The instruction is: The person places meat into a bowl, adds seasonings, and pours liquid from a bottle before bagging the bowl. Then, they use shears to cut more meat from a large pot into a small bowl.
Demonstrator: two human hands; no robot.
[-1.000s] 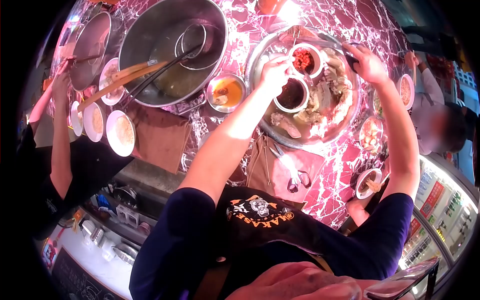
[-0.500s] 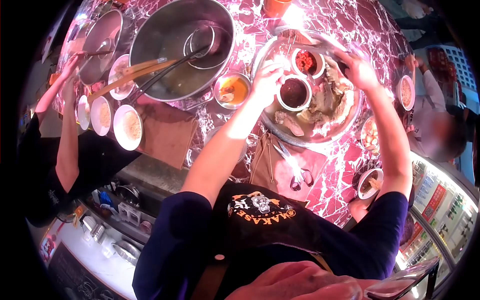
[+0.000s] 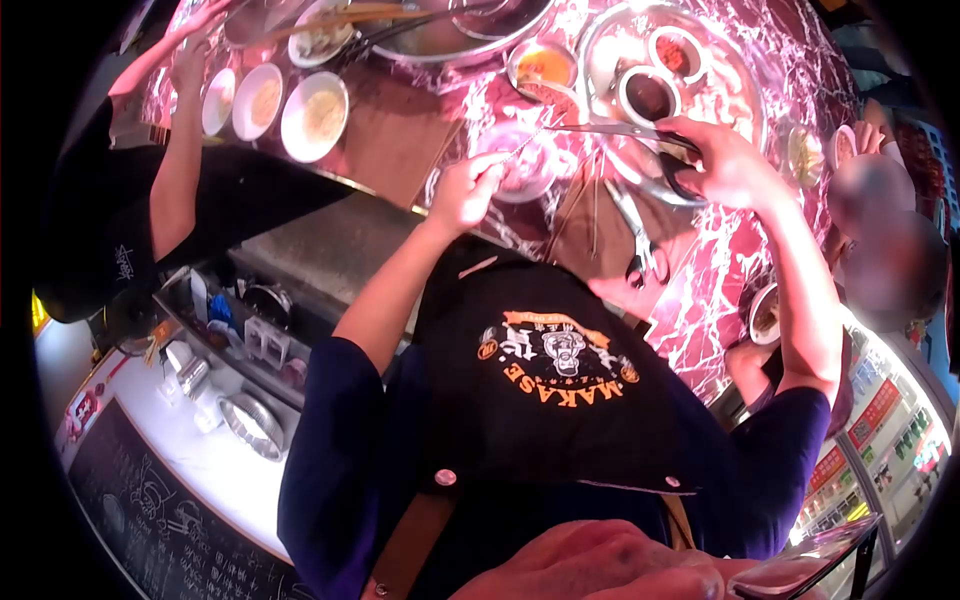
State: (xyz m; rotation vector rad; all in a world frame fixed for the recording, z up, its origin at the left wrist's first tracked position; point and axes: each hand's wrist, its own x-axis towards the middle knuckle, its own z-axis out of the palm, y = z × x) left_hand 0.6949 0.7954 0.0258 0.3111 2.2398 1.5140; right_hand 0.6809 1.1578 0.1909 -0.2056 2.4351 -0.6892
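Note:
My right hand [image 3: 725,165] is closed on the black handles of a pair of scissors [image 3: 625,130], whose blades point left. My left hand [image 3: 465,192] pinches slim metal tweezers [image 3: 523,143] that slant up toward the scissor tips. A brown piece of food [image 3: 550,97], apparently meat, shows right by the tweezer and blade tips. Below these tips is a pale bowl [image 3: 515,175], washed out by glare. Behind my right hand, a large round tray [image 3: 762,110] carries pieces of meat, a cup of dark sauce [image 3: 648,95] and a cup of red chopped pieces [image 3: 677,55].
Another pair of scissors [image 3: 637,235] lies on a brown cloth [image 3: 575,225] near the table edge. An orange-filled bowl [image 3: 543,65] stands beside the tray. White bowls [image 3: 314,117] and a large pot [image 3: 420,45] are at left, near a co-worker's arms [image 3: 178,190]. People sit at right.
Both hands have come back from over the tray toward me and the pale bowl, with the scissors and tweezers. My view has tilted down, so the table sits higher in it.

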